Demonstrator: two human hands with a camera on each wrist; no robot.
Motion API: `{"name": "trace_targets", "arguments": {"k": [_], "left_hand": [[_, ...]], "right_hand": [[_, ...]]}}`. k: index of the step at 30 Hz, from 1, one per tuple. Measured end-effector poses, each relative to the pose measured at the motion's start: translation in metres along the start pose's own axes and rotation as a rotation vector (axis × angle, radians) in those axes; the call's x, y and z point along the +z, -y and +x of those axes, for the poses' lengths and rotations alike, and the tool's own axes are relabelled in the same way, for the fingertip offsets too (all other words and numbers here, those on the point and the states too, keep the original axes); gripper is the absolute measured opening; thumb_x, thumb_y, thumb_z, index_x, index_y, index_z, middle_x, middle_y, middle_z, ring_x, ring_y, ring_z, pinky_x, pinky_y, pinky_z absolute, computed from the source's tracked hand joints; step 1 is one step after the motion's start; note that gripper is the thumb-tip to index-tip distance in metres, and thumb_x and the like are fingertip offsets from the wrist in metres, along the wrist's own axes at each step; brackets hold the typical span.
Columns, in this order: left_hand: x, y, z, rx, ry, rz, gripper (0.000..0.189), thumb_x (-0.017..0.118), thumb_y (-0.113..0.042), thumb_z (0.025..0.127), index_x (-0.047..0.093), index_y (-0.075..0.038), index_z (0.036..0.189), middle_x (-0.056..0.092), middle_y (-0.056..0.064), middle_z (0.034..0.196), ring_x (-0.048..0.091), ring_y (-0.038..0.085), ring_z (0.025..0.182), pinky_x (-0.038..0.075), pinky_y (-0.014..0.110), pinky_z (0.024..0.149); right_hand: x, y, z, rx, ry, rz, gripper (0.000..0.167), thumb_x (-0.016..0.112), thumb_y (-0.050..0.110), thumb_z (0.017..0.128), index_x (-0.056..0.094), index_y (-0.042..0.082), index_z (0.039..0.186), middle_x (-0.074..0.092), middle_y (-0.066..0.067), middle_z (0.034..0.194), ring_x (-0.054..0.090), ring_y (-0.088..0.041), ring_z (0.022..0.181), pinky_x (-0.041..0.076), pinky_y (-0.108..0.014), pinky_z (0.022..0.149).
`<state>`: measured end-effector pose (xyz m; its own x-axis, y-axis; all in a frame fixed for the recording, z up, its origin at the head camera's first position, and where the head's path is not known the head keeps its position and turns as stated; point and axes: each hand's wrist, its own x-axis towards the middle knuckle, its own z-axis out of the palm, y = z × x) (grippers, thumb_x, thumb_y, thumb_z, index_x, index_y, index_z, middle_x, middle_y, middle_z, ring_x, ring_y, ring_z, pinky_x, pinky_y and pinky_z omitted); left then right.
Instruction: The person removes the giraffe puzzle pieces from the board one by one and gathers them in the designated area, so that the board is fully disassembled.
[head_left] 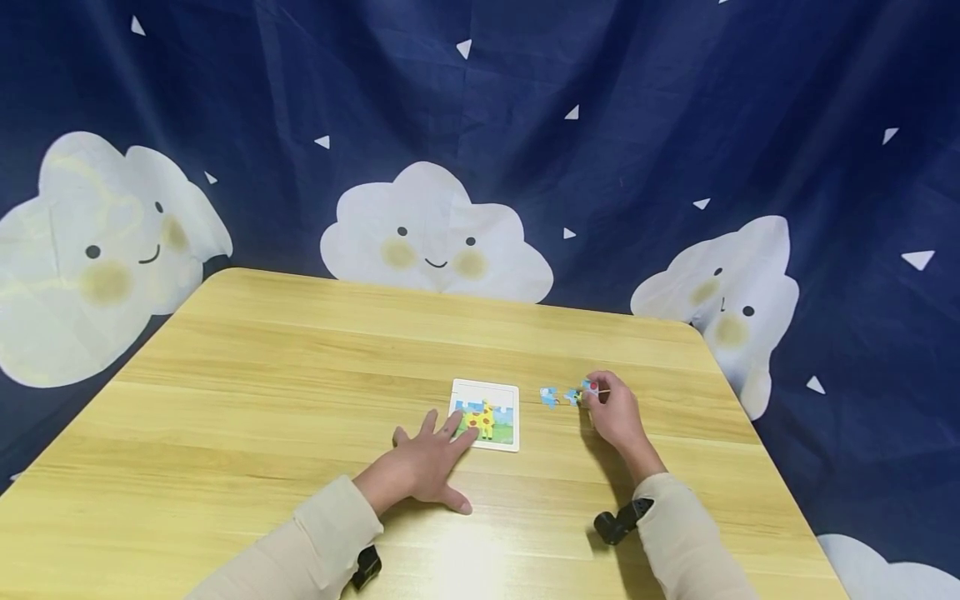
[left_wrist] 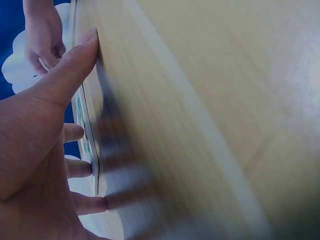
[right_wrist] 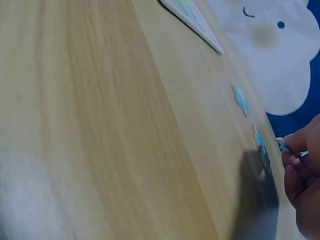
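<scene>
A square jigsaw puzzle point(head_left: 495, 425) in a white frame lies on the table, its lower part filled with a yellow giraffe on green and blue, its upper part bare white. My left hand point(head_left: 429, 467) is spread flat, fingertips on the puzzle's left side and the thumb stretched out on the wood. To the right of the frame, my right hand point(head_left: 617, 410) pinches a blue puzzle piece point(head_left: 592, 387) with a red spot between thumb and fingers. Two loose blue pieces lie nearby: one piece point(head_left: 549, 397) nearer the frame, another piece point(head_left: 572, 396) just beside the right fingertips.
The wooden table point(head_left: 262, 400) has rounded far corners. Behind it hangs a dark blue cloth point(head_left: 600, 192) printed with smiling white clouds and small white triangles. A black wrist camera point(head_left: 622, 522) is strapped at the right sleeve.
</scene>
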<state>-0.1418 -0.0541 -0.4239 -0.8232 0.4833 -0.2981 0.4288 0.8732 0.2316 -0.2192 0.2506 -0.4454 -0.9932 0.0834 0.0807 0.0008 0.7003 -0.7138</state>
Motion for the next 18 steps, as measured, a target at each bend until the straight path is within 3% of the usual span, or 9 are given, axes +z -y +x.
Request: {"name": "trace_targets", "arguments": {"k": [7,18], "left_hand": [[0.0,0.0,0.0,0.001,0.003,-0.008,0.104,0.07,-0.068,0.065,0.028,-0.024,0.148,0.019,0.009,0.157,0.02,0.044,0.139,0.03,0.073,0.088],[-0.002,-0.001,-0.001,0.0,0.004,-0.005,0.104,0.07,-0.068,0.065,0.028,-0.024,0.149,0.019,0.01,0.157,0.02,0.045,0.139,0.03,0.073,0.088]], "right_hand": [[-0.007,-0.013,-0.001,0.025,-0.02,-0.015,0.032,0.055,0.006,0.092,0.055,0.0,0.124,0.06,-0.022,0.109,0.059,-0.031,0.096,0.048,-0.033,0.077],[-0.02,-0.025,-0.003,0.051,-0.007,-0.03,0.034,0.053,0.005,0.093,0.053,-0.004,0.126,0.057,-0.026,0.114,0.059,-0.035,0.1,0.048,-0.032,0.073]]}}
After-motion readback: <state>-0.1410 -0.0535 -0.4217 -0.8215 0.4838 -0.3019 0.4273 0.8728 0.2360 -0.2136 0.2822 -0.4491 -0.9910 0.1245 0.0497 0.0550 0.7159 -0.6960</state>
